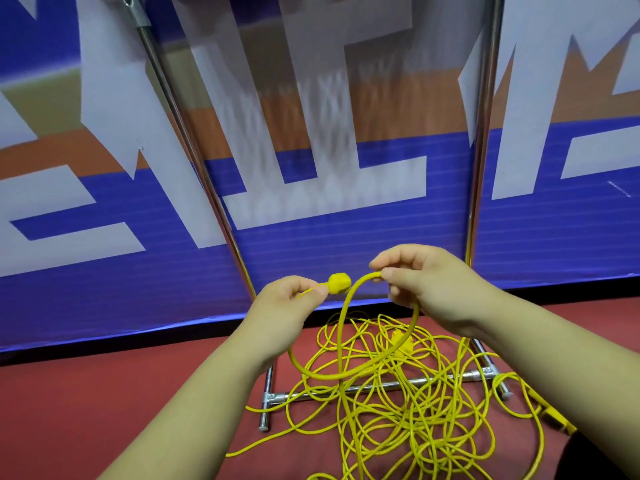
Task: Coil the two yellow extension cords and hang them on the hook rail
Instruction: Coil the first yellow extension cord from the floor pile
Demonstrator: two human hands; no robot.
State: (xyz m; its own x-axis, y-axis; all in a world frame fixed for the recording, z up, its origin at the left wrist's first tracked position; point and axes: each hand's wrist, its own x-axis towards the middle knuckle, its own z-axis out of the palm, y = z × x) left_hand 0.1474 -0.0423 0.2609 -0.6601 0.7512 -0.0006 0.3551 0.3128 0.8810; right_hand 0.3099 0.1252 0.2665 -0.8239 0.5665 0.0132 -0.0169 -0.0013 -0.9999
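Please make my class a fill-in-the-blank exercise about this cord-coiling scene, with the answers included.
1. The left hand pinches the cord right beside its ____.
2. The right hand grips a curved stretch of ____ cord.
3. The tangled pile lies on a ____ floor.
Answers: plug; yellow; red.

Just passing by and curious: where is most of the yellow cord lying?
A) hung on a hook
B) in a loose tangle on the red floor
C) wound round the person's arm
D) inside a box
B: the yellow cord sprawls in a loose tangle on the red floor across the rack's base bar; only one loop is lifted, pinched by the left hand and right hand.
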